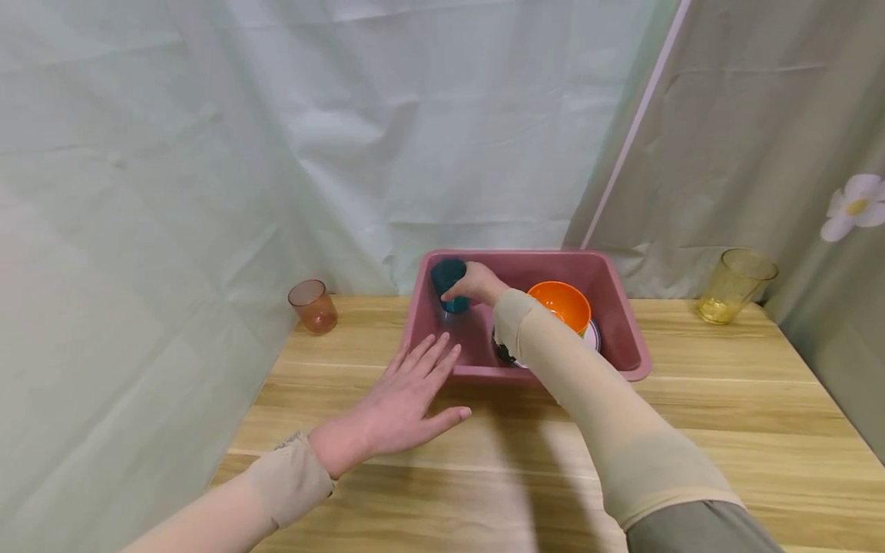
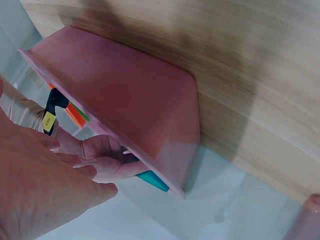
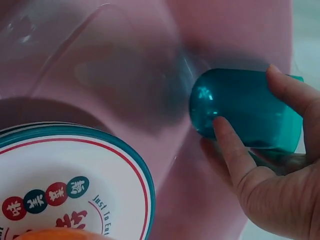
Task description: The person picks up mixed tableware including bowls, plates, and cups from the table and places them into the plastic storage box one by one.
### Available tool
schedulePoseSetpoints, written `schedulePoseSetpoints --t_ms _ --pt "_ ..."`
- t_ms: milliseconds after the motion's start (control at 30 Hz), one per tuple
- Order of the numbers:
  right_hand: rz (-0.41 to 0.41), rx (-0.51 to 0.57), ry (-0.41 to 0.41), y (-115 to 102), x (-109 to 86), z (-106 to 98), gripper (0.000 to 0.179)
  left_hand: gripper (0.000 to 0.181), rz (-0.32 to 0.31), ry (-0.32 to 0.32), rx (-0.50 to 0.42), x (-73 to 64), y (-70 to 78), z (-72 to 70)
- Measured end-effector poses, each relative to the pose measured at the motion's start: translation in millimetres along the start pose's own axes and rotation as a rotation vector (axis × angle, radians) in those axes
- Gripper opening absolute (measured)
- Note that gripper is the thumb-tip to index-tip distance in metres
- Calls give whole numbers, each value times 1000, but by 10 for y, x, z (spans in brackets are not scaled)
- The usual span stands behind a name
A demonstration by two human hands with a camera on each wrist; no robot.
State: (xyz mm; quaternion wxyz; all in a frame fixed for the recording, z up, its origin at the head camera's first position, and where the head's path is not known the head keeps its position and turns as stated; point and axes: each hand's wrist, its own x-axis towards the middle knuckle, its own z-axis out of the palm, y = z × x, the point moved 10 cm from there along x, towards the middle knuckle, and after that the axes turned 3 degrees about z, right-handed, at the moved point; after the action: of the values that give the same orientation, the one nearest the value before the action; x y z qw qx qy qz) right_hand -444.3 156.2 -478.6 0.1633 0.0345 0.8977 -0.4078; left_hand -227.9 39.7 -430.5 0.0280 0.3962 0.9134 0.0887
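Inside the pink basin point(image 1: 625, 330), at its left end, my right hand point(image 1: 477, 283) grips a teal cup point(image 1: 448, 280). Seen from the right wrist, the fingers and thumb wrap round the sides of the teal cup point(image 3: 240, 107), which is see-through. My left hand point(image 1: 408, 403) is spread with straight fingers, its fingertips right at the basin's front left rim, and it holds nothing. To the right of the teal cup an orange bowl point(image 1: 563, 303) rests on a white plate point(image 3: 120, 175) with a teal edge and printed characters, partly hidden by my right sleeve.
A reddish-brown see-through cup point(image 1: 314, 307) stands on the wooden table point(image 1: 726, 399) left of the basin. Toward the right back corner is a taller yellow glass point(image 1: 736, 288). Pale curtains point(image 1: 442, 153) hang close behind the table and along its sides.
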Motion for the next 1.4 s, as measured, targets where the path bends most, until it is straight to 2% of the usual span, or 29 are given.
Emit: schedulePoseSetpoints --t_ms 167,367,700,833,1033,1233,1400 --pt "71 72 -35 76 43 120 92 93 -6 -5 7 -34 -5 30" --pt "133 113 -60 147 84 191 73 92 -17 -14 -7 -65 -18 71" --pt "187 257 -74 187 128 261 51 92 -41 -54 -32 -96 -43 145" --pt "179 305 -91 193 118 272 42 93 -48 -68 -40 -109 -43 187" --pt "116 234 -89 132 6 138 27 93 -12 -44 -31 -61 2 161" --pt "81 229 -83 22 -151 -33 36 92 15 -30 12 3 25 131" --pt "43 115 -82 -65 -255 -213 36 93 18 -27 30 51 10 108"
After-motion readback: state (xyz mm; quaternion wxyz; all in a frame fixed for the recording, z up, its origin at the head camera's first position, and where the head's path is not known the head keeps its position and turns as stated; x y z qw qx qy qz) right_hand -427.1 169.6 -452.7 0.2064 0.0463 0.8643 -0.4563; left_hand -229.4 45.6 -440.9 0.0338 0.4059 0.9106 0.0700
